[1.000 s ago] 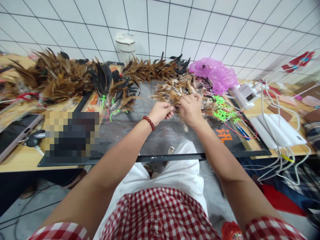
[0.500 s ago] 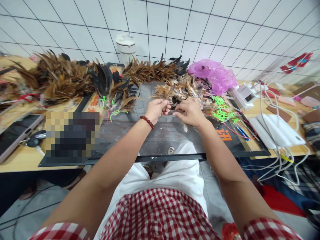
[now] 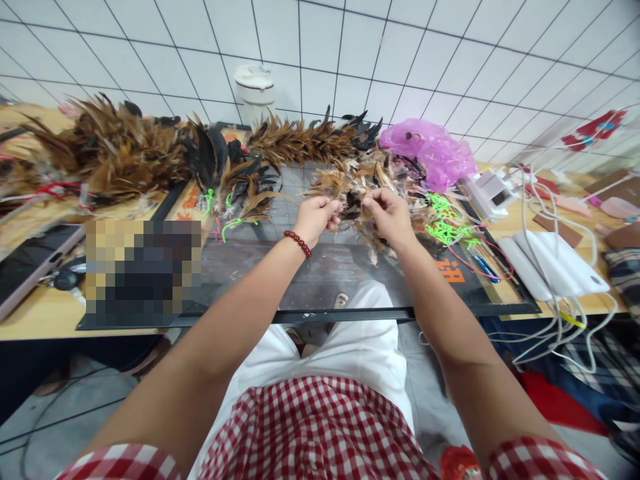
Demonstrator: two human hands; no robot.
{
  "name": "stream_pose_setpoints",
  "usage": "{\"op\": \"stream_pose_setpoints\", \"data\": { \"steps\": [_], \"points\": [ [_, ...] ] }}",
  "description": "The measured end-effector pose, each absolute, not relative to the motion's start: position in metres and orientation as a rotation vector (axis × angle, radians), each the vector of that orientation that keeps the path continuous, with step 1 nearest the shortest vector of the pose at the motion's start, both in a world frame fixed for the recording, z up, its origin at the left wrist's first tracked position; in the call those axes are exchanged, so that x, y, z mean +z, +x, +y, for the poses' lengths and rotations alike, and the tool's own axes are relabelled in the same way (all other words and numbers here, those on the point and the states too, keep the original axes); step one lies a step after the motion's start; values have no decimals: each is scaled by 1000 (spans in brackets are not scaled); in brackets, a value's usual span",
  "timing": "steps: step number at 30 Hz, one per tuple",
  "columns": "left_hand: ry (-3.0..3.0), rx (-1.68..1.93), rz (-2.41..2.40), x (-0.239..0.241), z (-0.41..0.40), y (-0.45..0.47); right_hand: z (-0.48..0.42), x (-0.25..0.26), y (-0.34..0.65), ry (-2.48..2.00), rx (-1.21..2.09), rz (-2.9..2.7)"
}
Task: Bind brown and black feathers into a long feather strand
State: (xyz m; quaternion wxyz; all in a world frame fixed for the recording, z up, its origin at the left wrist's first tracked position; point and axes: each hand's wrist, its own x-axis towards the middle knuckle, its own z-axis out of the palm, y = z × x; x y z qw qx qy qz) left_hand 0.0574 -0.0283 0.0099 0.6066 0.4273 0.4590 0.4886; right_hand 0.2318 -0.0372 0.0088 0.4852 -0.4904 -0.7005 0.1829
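My left hand (image 3: 319, 219), with a red bead bracelet (image 3: 297, 244) on the wrist, is closed with thumb and fingertips together; whatever it holds is too small to make out. To its right, my right hand (image 3: 391, 215) pinches what looks like a small brown feather between thumb and forefinger. Both hands are just in front of a loose pile of brown and white feathers (image 3: 377, 172), apart from each other. Bright green ties (image 3: 447, 220) lie right of that pile. Left of my hands rest dark feather bunches (image 3: 213, 163) with green ties at their stems.
A long brown feather strip (image 3: 300, 141) runs along the back, near a white lidded cup (image 3: 255, 90). Beyond the pile lies a purple plastic bag (image 3: 430, 152). White power banks (image 3: 553, 263) with tangled cables are on the right. A phone (image 3: 37, 263) and keys lie left.
My right hand has moved slightly up and right, away from my left hand, and its fingers have drawn into a pinch. My left hand stays nearly in place.
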Motion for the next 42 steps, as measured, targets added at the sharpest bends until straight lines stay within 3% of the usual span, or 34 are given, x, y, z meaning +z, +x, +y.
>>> {"op": "stream_pose_setpoints", "data": {
  "steps": [5,18,24,36,42],
  "points": [
    [957,1073,985,14,-31,56,-34,7,227,-1033,855,-1415],
    [1146,894,873,9,-33,56,-34,10,226,-923,1045,-1120],
    [1118,989,853,10,-32,55,-38,10,223,-1062,1238,-1233],
    [1007,917,889,12,-33,55,-36,4,221,-1030,830,-1419],
    [1058,884,906,10,-34,55,-37,3,219,-1021,851,-1442]
  ]
}}
